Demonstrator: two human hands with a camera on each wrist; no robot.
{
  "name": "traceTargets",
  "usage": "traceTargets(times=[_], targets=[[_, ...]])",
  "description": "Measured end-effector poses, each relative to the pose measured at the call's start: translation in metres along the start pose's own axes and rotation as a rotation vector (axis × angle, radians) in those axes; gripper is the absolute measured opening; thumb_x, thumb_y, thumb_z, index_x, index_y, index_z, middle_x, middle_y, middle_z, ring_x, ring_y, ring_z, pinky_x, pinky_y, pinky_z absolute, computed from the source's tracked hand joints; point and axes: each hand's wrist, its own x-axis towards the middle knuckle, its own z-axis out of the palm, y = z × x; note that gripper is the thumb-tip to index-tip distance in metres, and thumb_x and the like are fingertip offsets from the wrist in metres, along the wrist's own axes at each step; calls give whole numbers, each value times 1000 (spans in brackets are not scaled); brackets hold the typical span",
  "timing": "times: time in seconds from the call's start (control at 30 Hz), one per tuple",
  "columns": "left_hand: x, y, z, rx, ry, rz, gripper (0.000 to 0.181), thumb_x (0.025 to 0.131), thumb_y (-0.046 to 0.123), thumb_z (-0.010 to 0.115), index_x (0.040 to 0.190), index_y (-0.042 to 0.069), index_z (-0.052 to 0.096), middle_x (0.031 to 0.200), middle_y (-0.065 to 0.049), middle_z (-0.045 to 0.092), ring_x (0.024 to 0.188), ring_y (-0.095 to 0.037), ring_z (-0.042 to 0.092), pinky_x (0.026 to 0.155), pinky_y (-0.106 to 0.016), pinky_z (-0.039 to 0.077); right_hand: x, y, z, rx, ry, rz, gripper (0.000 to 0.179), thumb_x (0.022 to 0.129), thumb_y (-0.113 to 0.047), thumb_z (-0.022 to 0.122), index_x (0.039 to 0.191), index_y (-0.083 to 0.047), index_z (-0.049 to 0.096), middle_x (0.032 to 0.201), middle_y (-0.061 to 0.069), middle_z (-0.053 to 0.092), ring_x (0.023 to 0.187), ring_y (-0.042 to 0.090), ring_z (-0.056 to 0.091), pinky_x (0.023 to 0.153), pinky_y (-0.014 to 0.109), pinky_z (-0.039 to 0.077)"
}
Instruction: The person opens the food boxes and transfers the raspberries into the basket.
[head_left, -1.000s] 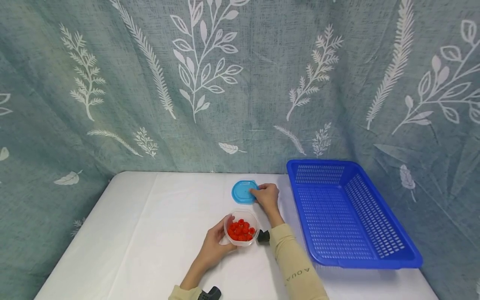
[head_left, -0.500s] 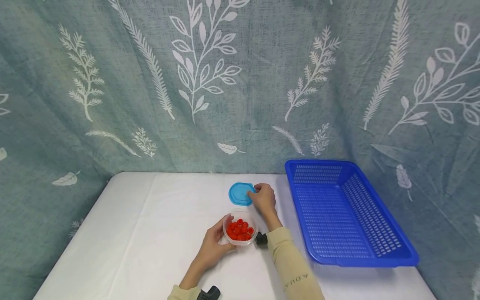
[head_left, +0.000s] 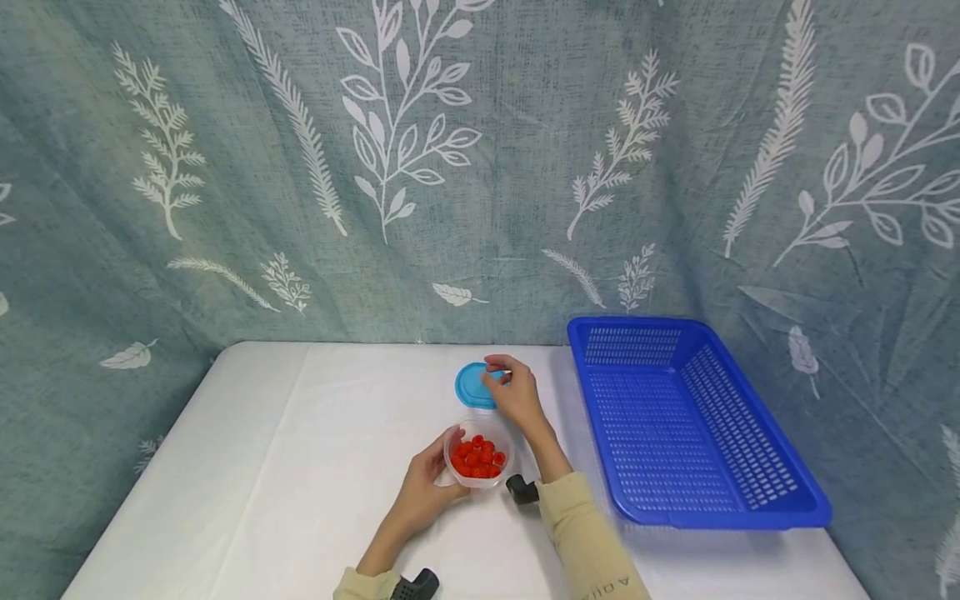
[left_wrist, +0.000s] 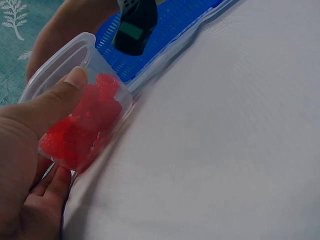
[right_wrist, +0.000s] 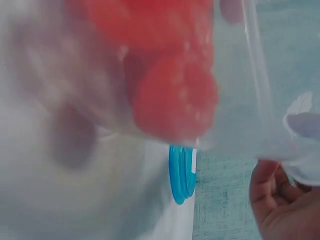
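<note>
My left hand (head_left: 422, 492) grips a clear plastic tub (head_left: 454, 457), thumb on the near side and fingers round the far side. Several red raspberries (head_left: 477, 458) lie inside it, also visible through the wall in the left wrist view. Beyond the tub, a blue lid (head_left: 471, 386) lies on the table. Above its right side is my right hand (head_left: 517, 398), fingers loosely bent. The right wrist view shows the right hand (right_wrist: 292, 207) apart from the lid (right_wrist: 181, 175), with nothing seen in its fingers; the tub partly blocks this view.
A large blue plastic basket (head_left: 667, 442) stands at the right of the white-covered table (head_left: 300, 467). A green leaf-patterned curtain (head_left: 420, 275) hangs behind the table's far edge. My right forearm passes between tub and basket.
My right hand was at the lid's right edge; it has come off, risen and shifted slightly left over the lid. The left hand still holds the tub in nearly the same place.
</note>
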Motion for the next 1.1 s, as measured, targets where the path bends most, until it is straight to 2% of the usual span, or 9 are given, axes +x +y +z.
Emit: traceTargets(times=[0.1, 0.2, 0.4, 0.6, 0.73, 0.93, 1.1], targets=[[1, -1, 0, -8, -4, 22, 85, 80, 0, 81, 154, 1, 39, 153, -20, 49, 145, -34, 43, 120, -39, 35, -8, -7, 0, 57, -58, -56, 23, 95, -9, 70, 116, -3, 72, 104, 14, 73, 83, 23, 62, 72, 25, 51], [2, -2, -1, -17, -6, 20, 85, 80, 0, 81, 155, 2, 39, 153, -19, 49, 146, -33, 42, 120, -39, 34, -16, -14, 0, 108, -116, -86, 23, 95, -9, 70, 117, -2, 72, 104, 13, 72, 74, 20, 59, 64, 22, 50], [2, -3, -1, -40, 0, 14, 87, 79, 0, 82, 155, 2, 39, 153, -17, 49, 146, -31, 43, 122, -39, 33, -32, -21, -3, 147, -225, -115, 27, 96, -12, 70, 121, 0, 69, 109, 16, 69, 53, 8, 40, 50, 18, 38], [1, -4, 0, -33, -1, 32, 86, 79, 3, 84, 154, 5, 41, 154, -15, 49, 146, -31, 42, 121, -42, 33, -48, -21, -14, 45, -317, -101, 22, 95, -12, 72, 117, -9, 72, 97, 5, 71, 47, 3, 32, 43, 17, 34], [1, -4, 1, -38, -2, 35, 86, 79, 3, 84, 154, 6, 42, 155, -14, 48, 146, -31, 42, 121, -41, 34, -56, -18, -20, -39, -359, -114, 24, 92, -8, 72, 116, -9, 72, 90, 1, 73, 51, 4, 36, 46, 16, 36], [-1, -4, 1, -13, 0, 23, 87, 80, 3, 84, 154, 4, 41, 155, -14, 49, 146, -32, 42, 120, -42, 34, -67, -14, -27, -125, -411, -137, 25, 90, -9, 73, 115, -4, 72, 89, -2, 73, 57, 10, 41, 46, 16, 35], [-1, -3, 1, -1, 4, 26, 85, 81, 4, 83, 155, 4, 40, 154, -16, 49, 145, -33, 43, 120, -43, 34, -72, -7, -29, -214, -395, -158, 22, 90, -14, 76, 111, -7, 74, 91, -4, 75, 74, 12, 58, 51, 19, 44]])
